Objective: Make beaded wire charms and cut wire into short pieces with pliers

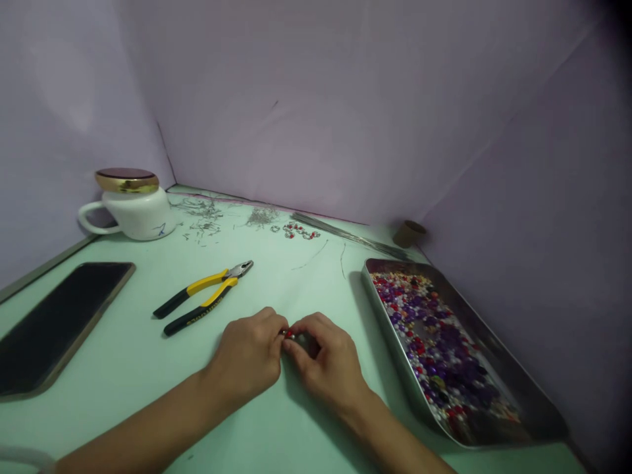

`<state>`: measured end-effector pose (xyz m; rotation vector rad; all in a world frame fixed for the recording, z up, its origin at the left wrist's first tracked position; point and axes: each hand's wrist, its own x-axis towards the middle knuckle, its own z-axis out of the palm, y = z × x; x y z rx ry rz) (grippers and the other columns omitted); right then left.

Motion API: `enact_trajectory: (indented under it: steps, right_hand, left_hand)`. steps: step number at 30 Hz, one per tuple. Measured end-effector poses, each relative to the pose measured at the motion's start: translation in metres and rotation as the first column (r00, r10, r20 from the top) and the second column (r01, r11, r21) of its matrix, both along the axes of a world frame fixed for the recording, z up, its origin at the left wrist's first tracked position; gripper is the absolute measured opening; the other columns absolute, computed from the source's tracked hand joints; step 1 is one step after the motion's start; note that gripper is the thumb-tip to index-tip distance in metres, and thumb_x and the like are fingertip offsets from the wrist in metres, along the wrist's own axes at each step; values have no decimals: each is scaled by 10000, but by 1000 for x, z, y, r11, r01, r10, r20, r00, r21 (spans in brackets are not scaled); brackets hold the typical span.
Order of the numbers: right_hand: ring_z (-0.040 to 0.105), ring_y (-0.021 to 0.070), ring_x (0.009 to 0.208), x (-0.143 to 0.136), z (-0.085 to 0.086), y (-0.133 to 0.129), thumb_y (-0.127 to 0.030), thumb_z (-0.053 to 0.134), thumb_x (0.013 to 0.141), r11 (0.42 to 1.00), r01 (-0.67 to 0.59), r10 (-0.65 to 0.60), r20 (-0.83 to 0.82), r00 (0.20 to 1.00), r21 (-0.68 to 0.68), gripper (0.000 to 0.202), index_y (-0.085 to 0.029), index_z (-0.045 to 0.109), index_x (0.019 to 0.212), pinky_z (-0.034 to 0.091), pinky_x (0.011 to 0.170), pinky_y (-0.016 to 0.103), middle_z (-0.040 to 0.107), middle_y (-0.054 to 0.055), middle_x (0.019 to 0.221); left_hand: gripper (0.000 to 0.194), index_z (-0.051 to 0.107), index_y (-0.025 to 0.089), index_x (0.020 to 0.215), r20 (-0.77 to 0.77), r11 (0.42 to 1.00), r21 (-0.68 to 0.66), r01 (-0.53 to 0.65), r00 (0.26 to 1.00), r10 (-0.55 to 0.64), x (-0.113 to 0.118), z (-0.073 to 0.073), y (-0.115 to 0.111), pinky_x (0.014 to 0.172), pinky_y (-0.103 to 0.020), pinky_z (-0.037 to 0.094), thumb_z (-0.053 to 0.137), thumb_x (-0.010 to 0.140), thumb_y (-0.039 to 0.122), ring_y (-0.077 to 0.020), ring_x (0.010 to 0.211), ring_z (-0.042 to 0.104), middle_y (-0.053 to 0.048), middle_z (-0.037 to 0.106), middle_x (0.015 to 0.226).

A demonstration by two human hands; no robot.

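Note:
Near the middle of the pale green table, my left hand [253,350] and my right hand [330,359] meet at the fingertips. Between them is a small beaded piece [288,334] with red and silvery parts, which both hands pinch. Its far details are hidden by the fingers. Pliers [212,293] with yellow and black handles lie left of and beyond my left hand, their jaws slightly apart. To the right of my right hand stands a metal tray [390,329] of mixed purple, red and white beads.
A phone [62,322] lies at the left, near a lidded white mug [143,214]. Toward the back are wire pieces [202,209], a red-beaded chain [296,230], long wires [345,235] and a brown roll [409,233]. Pale walls enclose the table.

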<state>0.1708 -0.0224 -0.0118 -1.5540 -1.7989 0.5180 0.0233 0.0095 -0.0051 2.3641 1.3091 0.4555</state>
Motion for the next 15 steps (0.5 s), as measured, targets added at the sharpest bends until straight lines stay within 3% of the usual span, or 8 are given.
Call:
enact_trajectory:
  steps: [5, 11, 15]
  right_hand:
    - [592, 174, 744, 2, -3, 1, -138, 474, 798, 986, -127, 134, -63, 989, 107, 271, -203, 592, 1033, 473, 647, 286, 633, 75, 901]
    - [596, 170, 745, 4, -4, 6, -94, 480, 786, 990, -115, 127, -151, 980, 85, 244, -208, 644, 925, 478, 673, 292, 651, 58, 828]
    - [582, 160, 706, 5, -3, 7, -94, 487, 775, 993, -100, 107, -127, 986, 65, 244, -221, 644, 912, 465, 641, 281, 648, 38, 799]
  left_hand:
    - [204, 572, 169, 779, -125, 993, 89, 81, 990, -70, -1, 4, 2, 522, -285, 370, 368, 788, 155, -173, 593, 538, -38, 563, 731]
    - [115, 584, 198, 792, 37, 997, -60, 54, 998, -52, -3, 9, 12, 611, -277, 396, 472, 773, 208, -159, 669, 544, -4, 592, 753]
    - [114, 585, 211, 802, 55, 995, -82, 65, 997, -60, -3, 9, 13, 600, -266, 381, 473, 779, 200, -152, 670, 540, 9, 604, 766]
